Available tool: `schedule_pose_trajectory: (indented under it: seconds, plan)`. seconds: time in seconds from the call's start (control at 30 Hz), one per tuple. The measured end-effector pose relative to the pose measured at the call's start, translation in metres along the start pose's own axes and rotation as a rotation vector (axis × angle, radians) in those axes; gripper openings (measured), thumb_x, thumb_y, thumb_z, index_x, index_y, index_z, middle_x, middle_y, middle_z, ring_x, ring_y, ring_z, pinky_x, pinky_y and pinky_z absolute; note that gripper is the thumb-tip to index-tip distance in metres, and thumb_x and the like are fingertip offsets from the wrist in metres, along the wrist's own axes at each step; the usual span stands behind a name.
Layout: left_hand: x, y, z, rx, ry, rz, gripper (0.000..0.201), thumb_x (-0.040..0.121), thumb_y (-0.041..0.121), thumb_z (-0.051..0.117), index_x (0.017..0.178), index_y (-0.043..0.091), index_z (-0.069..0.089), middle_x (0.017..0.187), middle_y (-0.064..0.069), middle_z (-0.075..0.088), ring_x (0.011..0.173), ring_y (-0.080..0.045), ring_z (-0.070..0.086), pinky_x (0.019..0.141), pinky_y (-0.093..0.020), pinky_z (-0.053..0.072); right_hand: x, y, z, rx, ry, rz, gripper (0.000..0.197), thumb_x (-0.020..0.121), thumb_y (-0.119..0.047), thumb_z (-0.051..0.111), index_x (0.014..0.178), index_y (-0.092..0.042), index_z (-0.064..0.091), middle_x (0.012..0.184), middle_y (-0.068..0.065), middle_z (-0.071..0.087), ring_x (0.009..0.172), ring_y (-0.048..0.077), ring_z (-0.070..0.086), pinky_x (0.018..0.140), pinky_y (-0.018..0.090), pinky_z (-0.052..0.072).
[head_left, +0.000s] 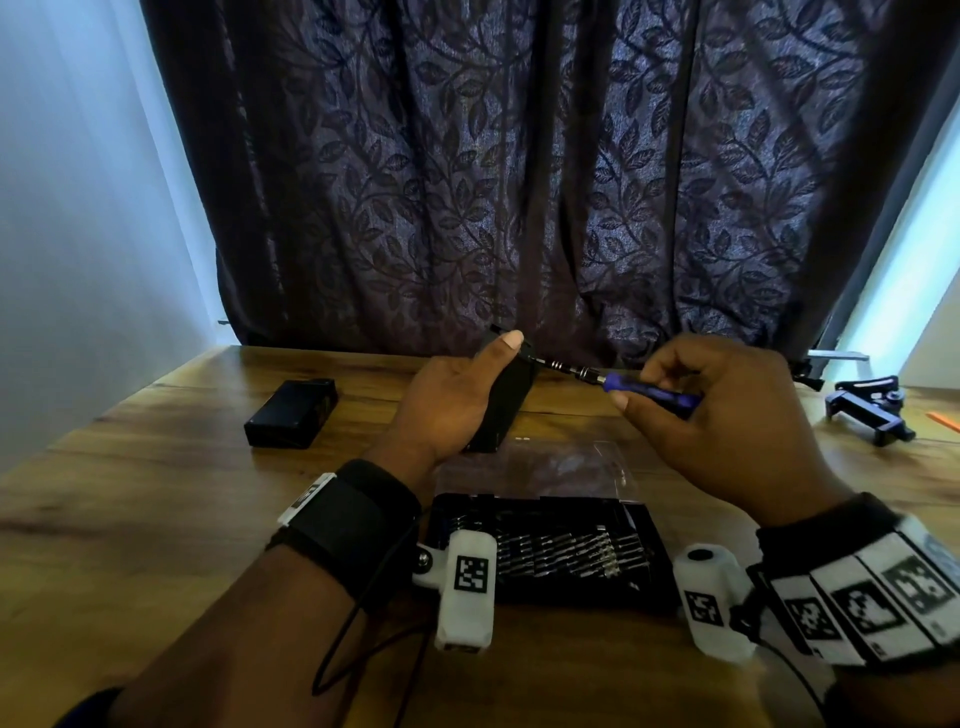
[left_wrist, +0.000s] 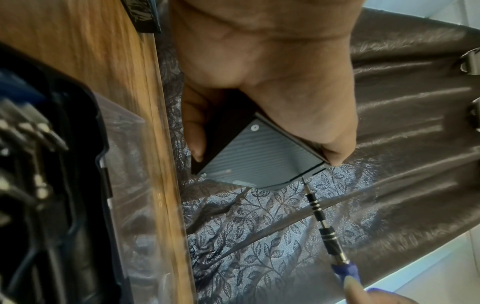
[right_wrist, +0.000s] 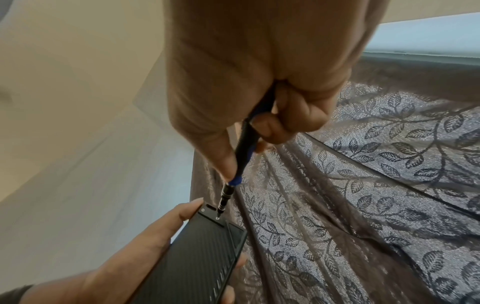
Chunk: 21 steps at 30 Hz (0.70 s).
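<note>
My left grip (head_left: 457, 395), fingers wrapped round the black case (head_left: 506, 410), holds it upright over the tabletop (head_left: 156, 493) and hides its lower end. My right grip (head_left: 711, 410) pinches the blue screwdriver (head_left: 649, 393), whose tip meets a screw (right_wrist: 217, 218) seen only from the right wrist. The open tray (head_left: 649, 519) holds rows of bits (head_left: 561, 551), partly covered by the wrist cameras (head_left: 465, 592).

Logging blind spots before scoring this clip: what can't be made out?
Right wrist view: whether the screwdriver bit is seated in the screw on the enclosure; too small.
Head view: that screw, hidden by the enclosure's edge and left hand.
Contents of the bit case: covered by wrist cameras in head view, blurred in left wrist view.
</note>
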<state>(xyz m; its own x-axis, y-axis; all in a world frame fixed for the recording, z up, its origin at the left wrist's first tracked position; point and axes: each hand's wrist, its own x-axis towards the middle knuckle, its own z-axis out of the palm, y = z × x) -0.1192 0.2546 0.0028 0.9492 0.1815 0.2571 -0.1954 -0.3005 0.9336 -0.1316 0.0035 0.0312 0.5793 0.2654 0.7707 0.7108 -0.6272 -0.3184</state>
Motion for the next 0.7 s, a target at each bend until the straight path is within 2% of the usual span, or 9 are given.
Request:
schedule_pose_trajectory:
  seconds: [0.07,0.13,0.2,0.27,0.33,0.4,0.5,0.63,0.7]
  plan:
    - [-0.002,0.0,0.0,-0.004,0.009,0.014,0.104,0.067,0.09,0.054,0.094,-0.008,0.069,0.082,-0.009,0.061,0.075,-0.021,0.059,0.07,-0.032,0.043,0.0,-0.001,0.0,-0.007,0.003,-0.012,0.023,0.083,-0.04,0.077,0.07,-0.025,0.066,0.062,-0.015,0.06,0.064,0.007,0.06,0.054,0.014,0.04]
    - [-0.001,0.0,0.0,-0.011,0.004,0.013,0.096,0.072,0.086,0.055,0.089,-0.008,0.067,0.079,-0.01,0.059,0.072,-0.02,0.058,0.066,-0.028,0.043,-0.001,0.001,0.001,-0.036,-0.011,-0.016,0.033,0.091,-0.047,0.066,0.067,-0.025,0.067,0.052,-0.013,0.055,0.052,0.01,0.056,0.047,0.023,0.039]
    - [-0.002,0.002,0.0,-0.004,0.014,0.012,0.076,0.082,0.077,0.057,0.076,0.001,0.061,0.068,-0.009,0.052,0.063,-0.018,0.054,0.055,-0.02,0.04,-0.001,0.003,0.002,-0.091,-0.052,-0.015,0.046,0.098,-0.052,0.055,0.064,-0.023,0.064,0.046,-0.009,0.048,0.044,0.011,0.049,0.046,0.025,0.032]
    - [-0.003,0.004,0.0,0.013,0.032,0.017,0.063,0.088,0.07,0.057,0.072,0.009,0.056,0.06,-0.004,0.045,0.057,-0.016,0.05,0.046,-0.016,0.035,0.0,0.004,0.002,-0.061,-0.065,-0.007,0.044,0.097,-0.052,0.058,0.064,-0.023,0.064,0.047,-0.008,0.048,0.049,0.013,0.052,0.046,0.026,0.032]
    - [-0.003,0.005,-0.001,0.015,0.031,0.009,0.065,0.089,0.071,0.056,0.071,0.008,0.056,0.06,-0.005,0.045,0.058,-0.018,0.05,0.047,-0.018,0.036,0.001,0.003,0.0,-0.004,-0.053,0.013,0.026,0.084,-0.047,0.075,0.072,-0.026,0.065,0.059,-0.012,0.057,0.066,0.008,0.06,0.051,0.014,0.038]
    - [-0.003,0.005,-0.002,0.004,0.019,0.0,0.071,0.088,0.072,0.056,0.069,0.003,0.057,0.061,-0.007,0.047,0.059,-0.02,0.052,0.051,-0.02,0.038,0.001,0.003,0.0,-0.01,-0.059,-0.006,0.021,0.077,-0.037,0.082,0.075,-0.026,0.064,0.067,-0.014,0.062,0.075,0.006,0.061,0.058,0.009,0.041]
    - [-0.006,0.008,-0.002,0.019,0.019,-0.001,0.066,0.09,0.07,0.056,0.064,0.01,0.049,0.061,-0.008,0.043,0.059,-0.02,0.05,0.055,-0.025,0.038,0.0,0.005,0.001,-0.038,-0.076,-0.021,0.021,0.087,-0.036,0.074,0.071,-0.023,0.068,0.057,-0.013,0.057,0.066,0.009,0.059,0.049,0.014,0.037]
    - [-0.009,0.011,-0.001,-0.007,0.006,0.003,0.066,0.088,0.07,0.056,0.063,0.01,0.046,0.062,-0.009,0.039,0.06,-0.021,0.045,0.059,-0.032,0.035,0.0,0.005,0.001,-0.08,-0.098,-0.042,0.041,0.101,-0.045,0.055,0.066,-0.026,0.065,0.047,-0.012,0.047,0.056,0.009,0.056,0.045,0.014,0.029]
    - [-0.01,0.013,-0.001,0.001,0.013,0.0,0.065,0.089,0.07,0.057,0.057,0.016,0.04,0.058,-0.005,0.037,0.058,-0.021,0.043,0.058,-0.032,0.033,0.0,0.005,0.001,-0.022,-0.098,-0.014,0.031,0.094,-0.046,0.065,0.071,-0.026,0.068,0.054,-0.012,0.055,0.058,0.008,0.058,0.048,0.014,0.036]
